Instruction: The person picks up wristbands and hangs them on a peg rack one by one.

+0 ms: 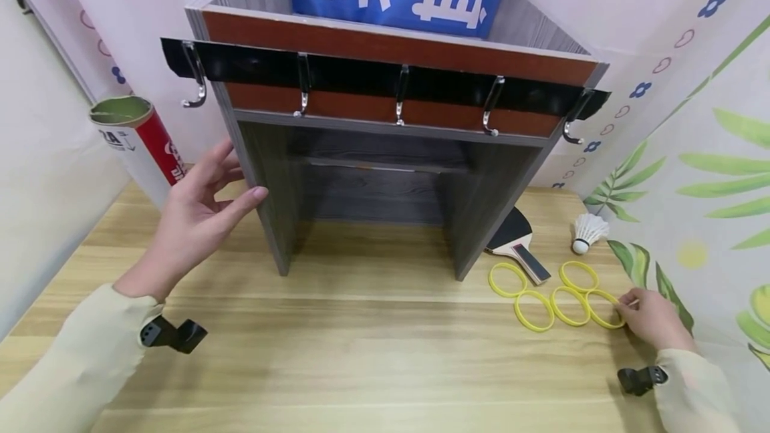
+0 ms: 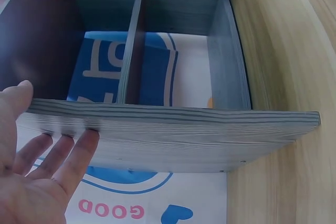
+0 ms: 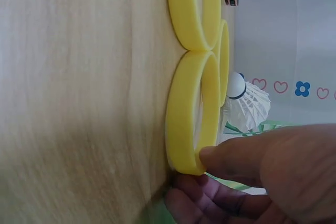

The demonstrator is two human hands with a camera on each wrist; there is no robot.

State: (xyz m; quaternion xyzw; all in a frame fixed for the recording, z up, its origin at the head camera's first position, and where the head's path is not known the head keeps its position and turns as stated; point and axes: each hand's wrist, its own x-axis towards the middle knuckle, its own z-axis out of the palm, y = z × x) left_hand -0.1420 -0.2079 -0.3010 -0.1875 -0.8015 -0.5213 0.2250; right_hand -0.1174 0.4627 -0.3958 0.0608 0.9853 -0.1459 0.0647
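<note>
A grey wood-grain rack (image 1: 499,219) stands on the table, with a black strip of several silver hooks (image 1: 351,75) across its reddish-brown front board. At its left side panel, my left hand (image 1: 192,219) grips the edge: thumb on the front edge, fingertips against the outer face, as the left wrist view shows. Far to the right, my right hand (image 1: 654,318) pinches the near-right rim of a yellow wristband (image 3: 181,114), thumb inside the loop and fingers outside. This band sits at the right end of several yellow wristbands (image 3: 184,17) grouped on the table.
A table tennis paddle (image 1: 511,236) lies beside the rack's right leg, its handle close to the bands. Behind them a white shuttlecock (image 1: 591,231) rests near the wall. On the left stands a red and white tube (image 1: 162,152). Patterned cloth (image 1: 637,32) hangs behind the table.
</note>
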